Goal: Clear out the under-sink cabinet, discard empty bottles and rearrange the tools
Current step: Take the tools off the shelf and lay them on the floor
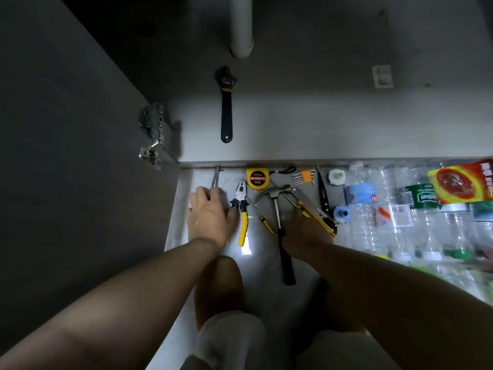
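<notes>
A black adjustable wrench [226, 108] lies alone on the cabinet floor [306, 124], below the white drain pipe [241, 25]. The other tools lie on the room floor in front. My left hand [210, 214] curls over the lower end of a thin metal tool [215, 177], right beside the yellow-handled pliers [241, 209]. My right hand [306, 231] holds a yellow utility knife [317, 212], next to the hammer [278, 217]. A small screwdriver [262, 217], a yellow tape measure [257, 178] and a hex key set [304, 177] lie between and behind my hands.
Several clear plastic bottles [378, 209] and a red and yellow packet [461, 182] are piled on the floor to the right. The open cabinet door [66, 156] with its metal hinge [152, 134] stands at the left. My knees are below my arms.
</notes>
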A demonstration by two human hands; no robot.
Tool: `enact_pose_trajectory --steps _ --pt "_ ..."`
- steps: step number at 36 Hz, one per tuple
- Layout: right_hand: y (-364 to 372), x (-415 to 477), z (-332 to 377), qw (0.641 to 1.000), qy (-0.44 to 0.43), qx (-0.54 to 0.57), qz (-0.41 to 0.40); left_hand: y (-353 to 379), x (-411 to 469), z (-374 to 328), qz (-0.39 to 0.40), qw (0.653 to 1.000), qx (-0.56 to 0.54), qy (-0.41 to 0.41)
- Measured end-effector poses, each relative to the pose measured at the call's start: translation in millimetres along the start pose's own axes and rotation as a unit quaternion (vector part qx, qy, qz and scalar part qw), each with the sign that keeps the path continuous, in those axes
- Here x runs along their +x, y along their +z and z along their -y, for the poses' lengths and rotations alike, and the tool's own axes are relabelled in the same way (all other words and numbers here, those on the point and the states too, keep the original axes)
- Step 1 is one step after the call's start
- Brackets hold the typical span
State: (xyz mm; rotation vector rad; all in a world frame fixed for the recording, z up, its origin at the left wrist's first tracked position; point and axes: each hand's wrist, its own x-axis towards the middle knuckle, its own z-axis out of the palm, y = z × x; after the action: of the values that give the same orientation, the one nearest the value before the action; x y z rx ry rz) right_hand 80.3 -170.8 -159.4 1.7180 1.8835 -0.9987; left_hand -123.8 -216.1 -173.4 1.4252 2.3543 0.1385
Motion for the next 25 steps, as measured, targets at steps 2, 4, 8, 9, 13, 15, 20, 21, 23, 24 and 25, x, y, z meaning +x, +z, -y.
enact_pose_trajectory --steps 2,4,8,9,13,15,20,21,23,24,25 --pt "-9 3 5 0.999 -0.021 0.028 -0.022 -12 7 -10 -0.06 0.996 -0.027 0.062" --pt "-22 8 9 0.995 -0.067 0.061 -0.039 -26 20 -23 -0.116 0.986 -0.057 0.107" --pt "-50 20 16 0.983 -0.148 0.096 -0.052 -55 64 -52 -0.193 0.969 -0.144 0.055" --pt "-57 23 17 0.98 -0.164 0.097 -0.06 -62 78 -57 -0.193 0.967 -0.164 0.021" --pt "-88 36 16 0.97 -0.211 0.102 -0.071 -81 123 -71 -0.098 0.984 -0.139 -0.048" --pt "-105 41 13 0.97 -0.217 0.098 -0.052 -86 137 -76 -0.069 0.99 -0.105 -0.059" --pt "-145 40 0 0.981 -0.189 0.007 0.049 -97 144 -88 0.014 0.992 -0.082 -0.098" --pt "-150 37 -4 0.981 -0.185 0.013 0.064 -99 141 -90 0.036 0.99 -0.097 -0.1" --pt "-157 29 -12 0.978 -0.184 0.042 0.092 -100 127 -92 0.088 0.971 -0.2 -0.094" --pt "-159 24 -17 0.976 -0.181 0.065 0.101 -98 116 -93 0.124 0.946 -0.286 -0.091" --pt "-160 18 -20 0.975 -0.174 0.092 0.107 -96 103 -95 0.161 0.91 -0.369 -0.092"
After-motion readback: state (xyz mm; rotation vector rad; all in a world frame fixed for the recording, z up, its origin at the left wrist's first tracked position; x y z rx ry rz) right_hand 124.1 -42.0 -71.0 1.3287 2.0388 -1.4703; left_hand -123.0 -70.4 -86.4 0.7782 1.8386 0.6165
